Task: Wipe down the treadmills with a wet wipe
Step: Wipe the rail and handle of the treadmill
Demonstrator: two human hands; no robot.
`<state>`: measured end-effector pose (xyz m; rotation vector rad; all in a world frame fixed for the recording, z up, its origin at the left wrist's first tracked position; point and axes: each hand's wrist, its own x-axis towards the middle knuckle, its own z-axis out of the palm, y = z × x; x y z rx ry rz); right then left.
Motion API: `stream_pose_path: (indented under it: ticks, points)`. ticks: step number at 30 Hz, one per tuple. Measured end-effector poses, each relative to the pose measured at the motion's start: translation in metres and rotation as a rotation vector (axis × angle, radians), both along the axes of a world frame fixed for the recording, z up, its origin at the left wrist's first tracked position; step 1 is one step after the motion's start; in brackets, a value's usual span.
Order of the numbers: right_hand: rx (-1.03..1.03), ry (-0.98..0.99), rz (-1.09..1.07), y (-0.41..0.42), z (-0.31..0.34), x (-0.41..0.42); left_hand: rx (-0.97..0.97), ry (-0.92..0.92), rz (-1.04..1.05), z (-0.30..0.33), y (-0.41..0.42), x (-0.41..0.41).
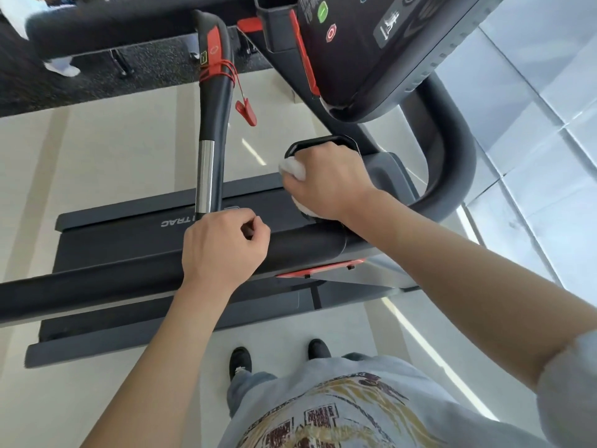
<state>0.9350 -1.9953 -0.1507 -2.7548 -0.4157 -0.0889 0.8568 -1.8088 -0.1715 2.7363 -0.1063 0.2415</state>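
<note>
White wet wipe [293, 168], bunched, shows at centre frame under the right hand [326, 181]; only two patches are visible, one at the hand's upper left edge and one below the palm, the rest covered by the hand. The right fingers are curled down around the wipe, their tips hidden from view, pressing it against a dark part of the treadmill [135, 240] just below the console [381, 53]; the exact surface beneath cannot be made out. The left hand [223, 245] sits lower, at centre left, over the black side handrail [97, 286]; its fingers are curled inward with the thumb against the forefinger, and nothing is seen in the grasp. Whether it touches the rail cannot be told. An upright grip bar [211, 124], black with a chrome section, stands above the left hand; a red safety cord and clip [246, 112] hang from it. The console is cut off by the upper frame edge, its markings partly legible only. Lettering on the deck reads "TRAC", the start hidden by the bar. Two black shoes [240, 362] and a printed grey shirt [339, 412] fill the bottom centre. At upper left, another person's light shoe [63, 68] is partly visible.
</note>
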Motion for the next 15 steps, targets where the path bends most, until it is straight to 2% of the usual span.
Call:
stream_pose_path:
  ticks: [4,8,15]
  points:
    - [-0.07,0.057,-0.015,-0.034,0.008,-0.009,0.011,-0.009,-0.015,0.0,0.002,-0.003]
    - [-0.123,-0.054,-0.08,-0.077,0.006,-0.008,0.005,-0.019,-0.015,0.001,0.001,0.0]
    - [-0.095,-0.107,-0.134,-0.059,0.016,0.033,-0.001,0.01,-0.003,0.001,0.002,-0.001]
